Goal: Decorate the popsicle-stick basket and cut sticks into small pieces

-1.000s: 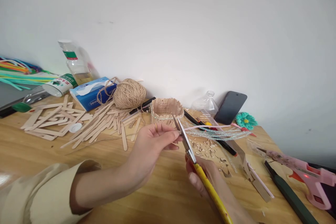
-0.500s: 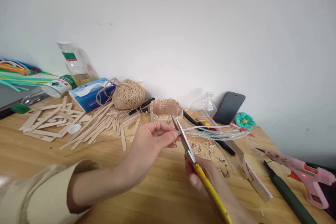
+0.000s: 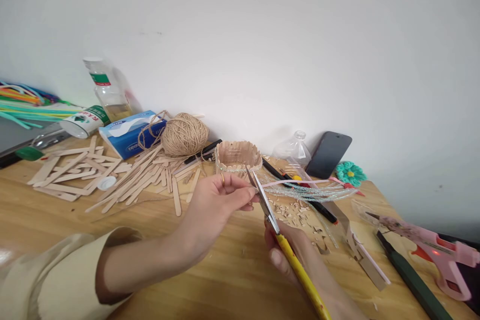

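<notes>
Yellow-handled scissors [image 3: 300, 270] are in my right hand [image 3: 290, 247], whose fingers wrap round the handle; the blades point up and away, slightly parted. My left hand [image 3: 215, 205], with a ring on one finger, is pinched beside the blades. What its fingertips hold is too small to make out. Just beyond my hands stands a small oval container of wooden sticks [image 3: 238, 154] with a sparkly trim round it. Glittery strands [image 3: 318, 191] and a pink strip [image 3: 296, 181] lie to the right of the blades.
Loose craft sticks [image 3: 78, 172], a twine ball [image 3: 185, 135], a blue tissue pack [image 3: 131, 135] and bottles lie left. On the right are wood scraps [image 3: 296, 211], a phone [image 3: 330, 154], a turquoise flower [image 3: 350, 173], a pink glue gun [image 3: 431, 245] and a dark green tool [image 3: 412, 275].
The view has shifted very slightly. Both hands and the scissors keep nearly the same pose.
</notes>
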Available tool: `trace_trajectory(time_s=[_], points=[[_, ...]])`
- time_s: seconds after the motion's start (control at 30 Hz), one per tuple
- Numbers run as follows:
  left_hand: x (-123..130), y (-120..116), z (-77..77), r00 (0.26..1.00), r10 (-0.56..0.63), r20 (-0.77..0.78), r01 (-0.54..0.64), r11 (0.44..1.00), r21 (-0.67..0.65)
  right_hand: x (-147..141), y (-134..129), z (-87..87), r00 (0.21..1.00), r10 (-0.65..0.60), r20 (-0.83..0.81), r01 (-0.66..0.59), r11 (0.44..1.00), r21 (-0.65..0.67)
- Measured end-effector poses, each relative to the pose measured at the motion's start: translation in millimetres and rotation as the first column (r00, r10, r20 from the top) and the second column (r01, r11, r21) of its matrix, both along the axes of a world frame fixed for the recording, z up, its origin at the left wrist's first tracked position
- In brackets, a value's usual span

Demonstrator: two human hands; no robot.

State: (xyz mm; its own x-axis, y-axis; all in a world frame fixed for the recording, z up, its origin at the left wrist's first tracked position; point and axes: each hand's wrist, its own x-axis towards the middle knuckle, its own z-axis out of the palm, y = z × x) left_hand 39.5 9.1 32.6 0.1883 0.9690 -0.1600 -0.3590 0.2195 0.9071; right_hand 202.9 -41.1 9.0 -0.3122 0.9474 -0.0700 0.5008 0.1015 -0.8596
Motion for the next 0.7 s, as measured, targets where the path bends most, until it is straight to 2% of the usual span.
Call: trace_trajectory(time_s=[0.27,0.5,0.7], points=[[1.1,-0.1,-0.4,1.0,0.004,0.003,-0.004,1.0,0.002,-0.3,0.1,-2.7,0.999,-0.036,0.021,0.036,0.999,-0.018],[-1.0,2.5,-0.6,0.999,-0.027,-0.038,0.028,0.999,0.041,2.1,-1.2,-2.3,0.998,-0.035,0.044,0.034,0.999,0.017],[-3.4,5.2,3.0,0.992,-0.052,-0.116,0.06,0.996,0.066,1.5,-0.2,-0.6,0.994,-0.059,0.096,0.061,0.998,-0.02]])
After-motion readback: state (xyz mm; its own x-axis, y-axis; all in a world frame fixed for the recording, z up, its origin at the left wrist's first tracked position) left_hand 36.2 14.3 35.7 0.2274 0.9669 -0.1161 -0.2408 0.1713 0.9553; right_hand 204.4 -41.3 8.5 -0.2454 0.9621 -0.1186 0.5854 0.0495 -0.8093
